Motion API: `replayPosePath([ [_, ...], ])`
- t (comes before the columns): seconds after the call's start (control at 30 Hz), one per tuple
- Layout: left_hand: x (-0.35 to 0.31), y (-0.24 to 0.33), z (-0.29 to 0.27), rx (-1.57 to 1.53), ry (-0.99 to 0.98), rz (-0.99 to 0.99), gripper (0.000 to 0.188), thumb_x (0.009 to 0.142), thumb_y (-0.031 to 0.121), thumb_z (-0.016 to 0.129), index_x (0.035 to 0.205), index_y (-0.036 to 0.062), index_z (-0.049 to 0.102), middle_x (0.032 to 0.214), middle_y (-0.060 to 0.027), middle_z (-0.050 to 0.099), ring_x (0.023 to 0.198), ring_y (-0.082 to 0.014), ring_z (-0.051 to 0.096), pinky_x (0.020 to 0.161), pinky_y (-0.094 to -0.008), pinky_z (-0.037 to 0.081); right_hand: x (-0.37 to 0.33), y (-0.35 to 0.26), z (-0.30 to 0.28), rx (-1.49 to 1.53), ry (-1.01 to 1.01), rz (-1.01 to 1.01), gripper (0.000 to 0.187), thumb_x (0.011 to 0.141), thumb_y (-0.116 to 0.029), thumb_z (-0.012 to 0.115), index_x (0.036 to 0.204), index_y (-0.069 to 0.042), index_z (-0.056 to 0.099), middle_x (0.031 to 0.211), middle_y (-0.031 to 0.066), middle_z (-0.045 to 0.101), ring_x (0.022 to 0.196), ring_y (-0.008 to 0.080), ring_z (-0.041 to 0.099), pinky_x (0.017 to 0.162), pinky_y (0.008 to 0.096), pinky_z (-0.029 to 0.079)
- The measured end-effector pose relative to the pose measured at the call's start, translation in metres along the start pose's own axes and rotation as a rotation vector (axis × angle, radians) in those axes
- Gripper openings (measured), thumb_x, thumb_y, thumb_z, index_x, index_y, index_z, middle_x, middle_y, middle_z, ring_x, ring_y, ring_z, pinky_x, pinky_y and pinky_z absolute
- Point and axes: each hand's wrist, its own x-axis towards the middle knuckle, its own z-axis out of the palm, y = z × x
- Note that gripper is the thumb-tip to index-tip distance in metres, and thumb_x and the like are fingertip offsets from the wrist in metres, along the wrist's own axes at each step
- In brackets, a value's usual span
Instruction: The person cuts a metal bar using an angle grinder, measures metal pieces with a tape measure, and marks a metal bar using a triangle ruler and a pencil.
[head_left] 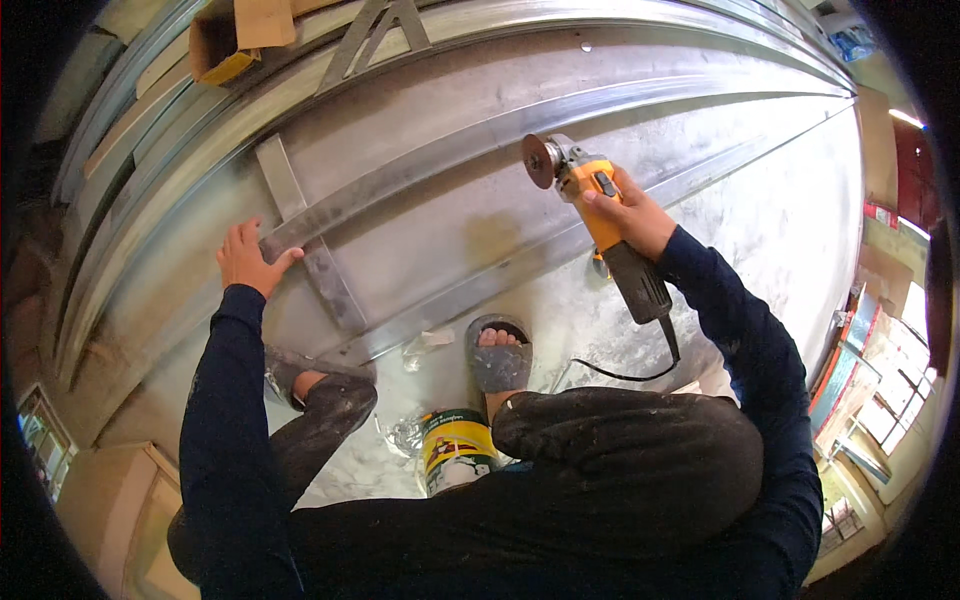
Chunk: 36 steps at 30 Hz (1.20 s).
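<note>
My right hand (635, 212) is wrapped round the yellow and black body of an angle grinder (603, 220). The grinder is lifted, its brown disc (541, 161) toward the upper left, and a black cord (640, 378) trails from its rear end. At the near end of a long metal bar (430, 155), my left hand (255, 262) is spread, thumb apart from the fingers. It is at the bar's end; whether it presses on it I cannot tell. A short metal crosspiece (335, 285) runs from under this bar to a second long bar (480, 285).
More long metal profiles (200, 140) lie along the far side, with an open cardboard box (240, 45) and a triangular metal bracket (372, 40) on them. A yellow and green bucket (457, 445) stands between my legs. My sandalled foot (500, 350) is close to the second bar.
</note>
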Motion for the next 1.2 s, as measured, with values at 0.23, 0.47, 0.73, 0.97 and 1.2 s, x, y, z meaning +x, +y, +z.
replayPosePath([
  [0.23, -0.007, 0.014, 0.007, -0.128, -0.229, -0.151, 0.087, 0.067, 0.082, 0.062, 0.096, -0.0004, 0.059, 0.086, -0.0166, 0.063, 0.093, -0.0366, 0.058, 0.086, -0.0467, 0.042, 0.015, 0.005, 0.005, -0.101, -0.036, -0.006, 0.074, 0.093, -0.043, 0.063, 0.145, 0.000, 0.031, 0.119, 0.0205, 0.060, 0.109, 0.0258, 0.060, 0.093, 0.0336, 0.048],
  [0.47, -0.005, 0.023, 0.004, -0.119, -0.321, -0.192, 0.091, 0.061, 0.083, 0.066, 0.098, -0.0005, 0.061, 0.084, -0.0169, 0.065, 0.084, -0.0363, 0.062, 0.075, -0.0452, 0.048, 0.016, -0.004, 0.007, -0.212, -0.036, 0.073, 0.078, 0.093, -0.043, 0.062, 0.147, 0.000, 0.026, 0.122, 0.0235, 0.059, 0.111, 0.0286, 0.060, 0.094, 0.0342, 0.048],
  [0.73, 0.005, 0.013, 0.002, -0.117, -0.325, -0.125, 0.080, 0.054, 0.081, 0.073, 0.079, 0.0053, 0.062, 0.072, -0.0141, 0.065, 0.073, -0.0357, 0.066, 0.068, -0.0456, 0.052, 0.017, 0.000, 0.006, -0.175, -0.050, -0.014, 0.079, 0.094, -0.041, 0.062, 0.149, 0.000, 0.023, 0.125, 0.0245, 0.057, 0.115, 0.0281, 0.058, 0.097, 0.0346, 0.046],
  [0.97, 0.006, 0.002, 0.004, -0.093, -0.425, -0.056, 0.072, 0.057, 0.073, 0.076, 0.080, 0.0060, 0.066, 0.075, -0.0132, 0.068, 0.073, -0.0345, 0.067, 0.069, -0.0444, 0.053, 0.012, -0.016, 0.012, -0.213, 0.007, -0.007, 0.079, 0.095, -0.040, 0.061, 0.149, 0.001, 0.022, 0.130, 0.0254, 0.053, 0.118, 0.0310, 0.056, 0.099, 0.0355, 0.045],
  [1.2, 0.011, 0.006, -0.001, -0.164, -0.486, -0.053, 0.070, 0.057, 0.072, 0.076, 0.082, 0.0083, 0.067, 0.074, -0.0114, 0.068, 0.072, -0.0330, 0.067, 0.069, -0.0440, 0.053, 0.016, 0.012, 0.008, -0.132, 0.044, -0.155, 0.080, 0.094, -0.040, 0.062, 0.149, 0.002, 0.021, 0.128, 0.0255, 0.055, 0.118, 0.0306, 0.056, 0.099, 0.0353, 0.045],
])
